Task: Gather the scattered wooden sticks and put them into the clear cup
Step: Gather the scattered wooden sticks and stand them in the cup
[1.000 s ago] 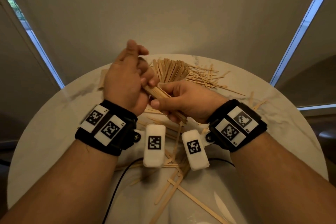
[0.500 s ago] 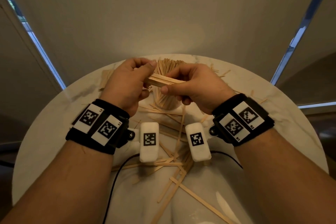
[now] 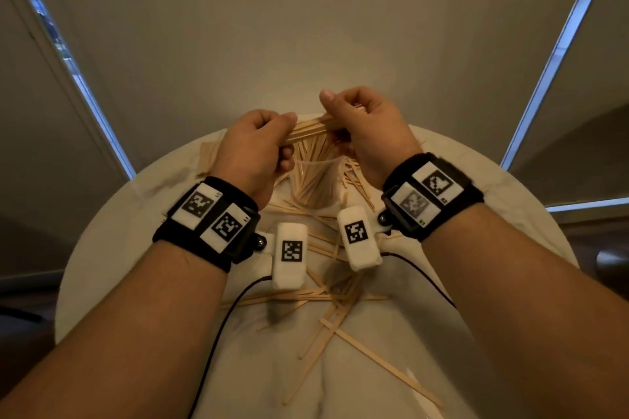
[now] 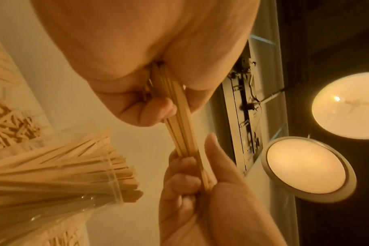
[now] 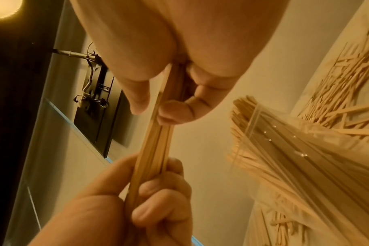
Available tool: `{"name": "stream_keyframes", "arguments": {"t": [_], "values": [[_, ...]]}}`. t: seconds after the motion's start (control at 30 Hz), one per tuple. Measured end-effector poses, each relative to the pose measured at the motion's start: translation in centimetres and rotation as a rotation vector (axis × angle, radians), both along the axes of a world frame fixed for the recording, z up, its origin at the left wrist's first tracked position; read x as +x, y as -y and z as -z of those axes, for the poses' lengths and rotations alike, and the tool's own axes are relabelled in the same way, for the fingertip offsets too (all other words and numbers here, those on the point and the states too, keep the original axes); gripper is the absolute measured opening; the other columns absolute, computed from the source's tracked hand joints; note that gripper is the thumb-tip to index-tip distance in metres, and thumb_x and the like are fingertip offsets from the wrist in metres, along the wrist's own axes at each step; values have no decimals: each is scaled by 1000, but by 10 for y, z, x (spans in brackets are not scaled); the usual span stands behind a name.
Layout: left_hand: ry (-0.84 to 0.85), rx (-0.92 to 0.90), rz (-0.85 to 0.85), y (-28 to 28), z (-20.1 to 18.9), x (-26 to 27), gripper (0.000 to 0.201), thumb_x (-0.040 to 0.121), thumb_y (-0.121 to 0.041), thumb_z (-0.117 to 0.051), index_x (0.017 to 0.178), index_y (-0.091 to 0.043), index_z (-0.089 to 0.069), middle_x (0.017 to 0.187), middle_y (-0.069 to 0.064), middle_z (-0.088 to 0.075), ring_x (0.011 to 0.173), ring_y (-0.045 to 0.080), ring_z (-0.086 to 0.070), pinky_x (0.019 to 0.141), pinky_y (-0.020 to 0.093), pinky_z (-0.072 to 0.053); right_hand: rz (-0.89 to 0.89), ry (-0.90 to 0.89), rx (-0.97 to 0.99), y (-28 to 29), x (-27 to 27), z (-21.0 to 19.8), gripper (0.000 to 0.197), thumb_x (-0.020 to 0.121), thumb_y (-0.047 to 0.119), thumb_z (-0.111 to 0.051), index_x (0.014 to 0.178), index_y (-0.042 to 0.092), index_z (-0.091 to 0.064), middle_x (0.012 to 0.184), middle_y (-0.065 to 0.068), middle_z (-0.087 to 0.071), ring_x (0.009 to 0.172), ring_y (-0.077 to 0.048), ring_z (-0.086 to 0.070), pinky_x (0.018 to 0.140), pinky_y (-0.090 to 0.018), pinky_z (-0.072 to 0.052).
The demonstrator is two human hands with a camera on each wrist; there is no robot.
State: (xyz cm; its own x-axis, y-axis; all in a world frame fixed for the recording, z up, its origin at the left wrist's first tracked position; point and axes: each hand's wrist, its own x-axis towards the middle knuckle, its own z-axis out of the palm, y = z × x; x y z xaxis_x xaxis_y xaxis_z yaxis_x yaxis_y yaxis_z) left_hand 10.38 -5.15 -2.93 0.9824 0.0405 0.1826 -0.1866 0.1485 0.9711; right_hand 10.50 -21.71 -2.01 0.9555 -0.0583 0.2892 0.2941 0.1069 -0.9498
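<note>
Both hands hold one bundle of thin wooden sticks (image 3: 308,131) between them, above the clear cup (image 3: 315,185). My left hand (image 3: 262,143) grips the bundle's left end with curled fingers. My right hand (image 3: 357,122) pinches the right end, which sits slightly higher. The cup stands on the round table and is packed with sticks that fan out at its rim (image 4: 114,174). In the left wrist view the bundle (image 4: 179,129) runs from my left fingers (image 4: 152,111) down to the right hand (image 4: 196,191). The right wrist view shows the same bundle (image 5: 154,143) beside the cup (image 5: 295,158).
Several loose sticks (image 3: 326,313) lie crossed on the pale round table (image 3: 112,241) near me, and more lie scattered right of the cup (image 5: 343,93). A flat stack of sticks (image 3: 208,156) lies at the far left. A black cable (image 3: 218,326) trails across the table's near side.
Both hands have lifted the bundle higher and farther away, over the cup. The bundle turned from pointing toward me to lying crosswise, and its right end now sits a little higher.
</note>
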Motion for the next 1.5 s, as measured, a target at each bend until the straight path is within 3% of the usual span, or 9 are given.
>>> {"name": "stream_keyframes", "arguments": {"t": [0.43, 0.5, 0.63, 0.8, 0.9, 0.97, 1.1, 1.23, 1.5], "values": [[26, 281, -28, 6, -7, -2, 31, 101, -40, -62, 95, -13, -74, 71, -3, -70, 65, 12, -65, 63, 31, -57, 229, 148, -242, 3, 4, -13, 37, 82, 39, -86, 78, 17, -57, 56, 3, -64, 49, -16, -66, 47, -28, -54], [33, 368, -121, 4, -5, 5, 18, 101, -27, -59, 94, -20, -75, 90, -1, -74, 77, 14, -65, 75, 38, -57, 332, 185, -374, 8, 10, -19, 33, 85, 36, -84, 76, 19, -56, 63, 1, -67, 56, -15, -69, 50, -30, -57], [27, 572, -113, -3, 4, 12, 18, 91, -10, -63, 86, -25, -74, 96, -4, -73, 59, 0, -59, 52, 18, -47, 502, 293, -637, 24, 25, -30, 29, 89, 33, -77, 75, 26, -52, 72, 4, -60, 69, -15, -64, 58, -31, -53], [37, 940, -33, -3, 14, 18, 8, 90, -38, -77, 88, -30, -76, 106, -7, -72, 103, 13, -63, 89, 34, -49, 351, 280, -1062, 15, 41, -26, 21, 91, 28, -71, 80, 27, -54, 79, 7, -60, 73, -12, -59, 63, -31, -52], [44, 963, -41, -3, 13, 23, 14, 89, -40, -78, 90, -26, -79, 97, -8, -73, 96, 9, -64, 77, 29, -48, 278, 320, -1347, 3, 47, -11, 23, 89, 29, -67, 75, 30, -50, 87, 8, -58, 85, -19, -58, 68, -34, -46], [52, 969, -29, -4, 11, 25, 13, 88, -39, -80, 85, -26, -79, 87, -10, -72, 87, 4, -63, 65, 24, -44, 235, 331, -1465, 3, 53, 1, 7, 91, 32, -65, 96, 30, -61, 118, 2, -59, 113, -25, -53, 90, -41, -47], [67, 1000, 2, -7, 7, 29, 10, 85, -37, -83, 80, -31, -77, 78, -15, -70, 77, -1, -62, 61, 22, -41, 8, 192, -1330, 8, 64, 12, 54, 105, 51, -47, 150, 22, -49, 156, -2, -44, 139, -24, -44, 111, -37, -38], [45, 1006, -3, -11, 3, 32, 15, 79, -35, -87, 86, -27, -76, 80, -8, -73, 79, 8, -66, 61, 26, -44, -18, 280, -1272, 13, 61, 13, 67, 89, 75, -51, 134, 26, -58, 133, 2, -53, 115, -17, -53, 93, -33, -46], [30, 971, 14, -12, 1, 36, 18, 76, -40, -89, 75, -26, -78, 77, -9, -75, 80, 7, -68, 64, 28, -46, 78, 423, -1116, 16, 62, 12, 15, 100, 30, -62, 113, 24, -58, 108, 6, -56, 94, -14, -56, 80, -30, -50]]}}
